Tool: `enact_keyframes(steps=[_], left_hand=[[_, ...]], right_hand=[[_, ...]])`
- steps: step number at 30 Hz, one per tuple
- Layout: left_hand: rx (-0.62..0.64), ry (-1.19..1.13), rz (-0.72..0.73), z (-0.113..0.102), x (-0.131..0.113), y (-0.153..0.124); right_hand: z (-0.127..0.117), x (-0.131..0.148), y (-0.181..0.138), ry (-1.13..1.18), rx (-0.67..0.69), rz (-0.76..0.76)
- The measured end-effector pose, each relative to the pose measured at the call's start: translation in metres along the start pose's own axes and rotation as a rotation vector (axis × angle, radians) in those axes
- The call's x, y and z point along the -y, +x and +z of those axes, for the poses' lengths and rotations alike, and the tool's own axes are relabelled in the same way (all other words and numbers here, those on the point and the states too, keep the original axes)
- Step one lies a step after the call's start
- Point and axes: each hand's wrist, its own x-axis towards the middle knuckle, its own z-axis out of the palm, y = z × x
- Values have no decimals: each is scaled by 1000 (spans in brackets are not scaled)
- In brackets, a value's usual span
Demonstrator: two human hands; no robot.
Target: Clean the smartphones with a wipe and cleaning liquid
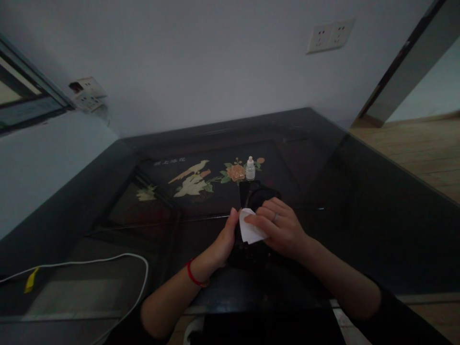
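A black camera-like device (249, 256) is between my hands near the front of the dark table. Its dark colour blends into the tabletop, so its exact shape is hard to make out. My left hand (223, 242) grips its left side, thumb pointing up and most fingers hidden. In my right hand (282, 226) is a small white tissue (249, 230), pressed by the fingers against the device's upper face. Just beyond the device, a small clear dropper bottle (250, 171) with a white cap stands upright.
The glossy dark table (359, 230) bears a flower-and-bird picture (194, 184). A white cable (89, 261) with a yellow tag (31, 280) runs along its left front. Wall sockets (330, 36) are on the wall behind, and wooden floor (413, 148) lies to the right.
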Motion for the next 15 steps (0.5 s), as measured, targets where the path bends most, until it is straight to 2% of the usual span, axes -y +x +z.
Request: enact_keyframes(steps=[2, 6, 8, 12, 13, 15], left_hand=[[35, -12, -6, 2, -2, 0], [149, -69, -20, 8, -5, -2], [126, -77, -14, 8, -5, -2], [8, -65, 37, 2, -7, 1], [9, -75, 38, 1, -7, 2], [65, -112, 3, -2, -8, 2]], right_hand=[[-2, -5, -2, -28, -9, 51], [-7, -19, -8, -96, -53, 276], [-6, -17, -8, -76, -38, 253], [0, -5, -5, 4, 21, 19], [1, -4, -5, 4, 24, 13], [0, -9, -6, -24, 5, 103]])
